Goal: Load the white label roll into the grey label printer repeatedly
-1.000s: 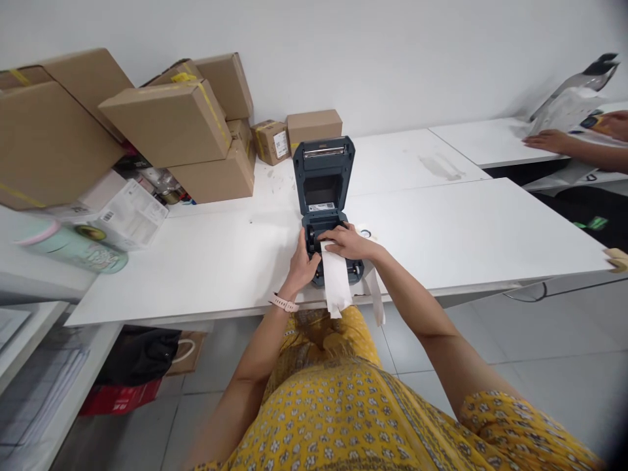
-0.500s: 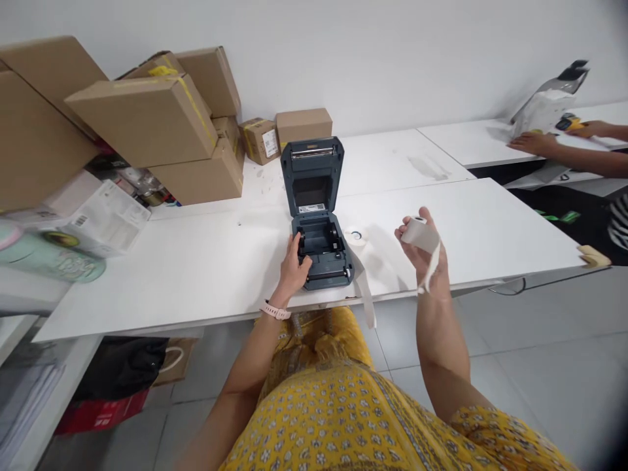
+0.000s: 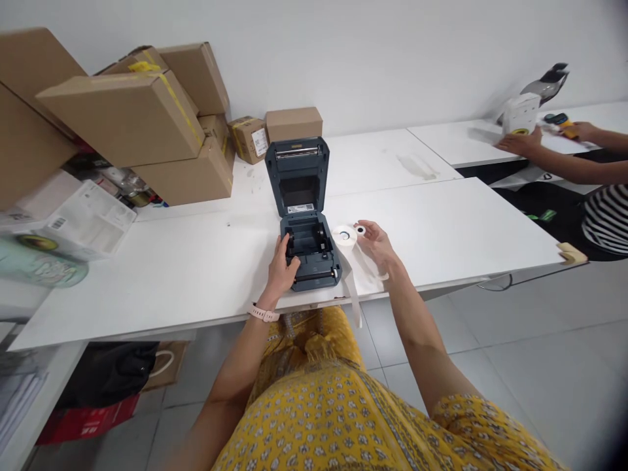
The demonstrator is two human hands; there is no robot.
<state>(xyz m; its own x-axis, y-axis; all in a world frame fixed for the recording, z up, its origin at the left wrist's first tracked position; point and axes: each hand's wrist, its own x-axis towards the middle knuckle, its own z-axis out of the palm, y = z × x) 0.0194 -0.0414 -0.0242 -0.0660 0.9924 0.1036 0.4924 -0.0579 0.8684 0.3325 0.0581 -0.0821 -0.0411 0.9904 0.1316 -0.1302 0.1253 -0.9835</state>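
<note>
One label, too small to read, sits inside the printer.

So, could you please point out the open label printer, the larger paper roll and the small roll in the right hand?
Label printer (image 3: 307,239), head view: inner bay.
Larger paper roll (image 3: 338,236), head view: upper face.
Small roll (image 3: 361,233), head view: rim of its end.

Bottle far L of left hand: cut by frame edge. Sm. roll partly hidden by right hand. Printer label past left hand: txt too sm.
</note>
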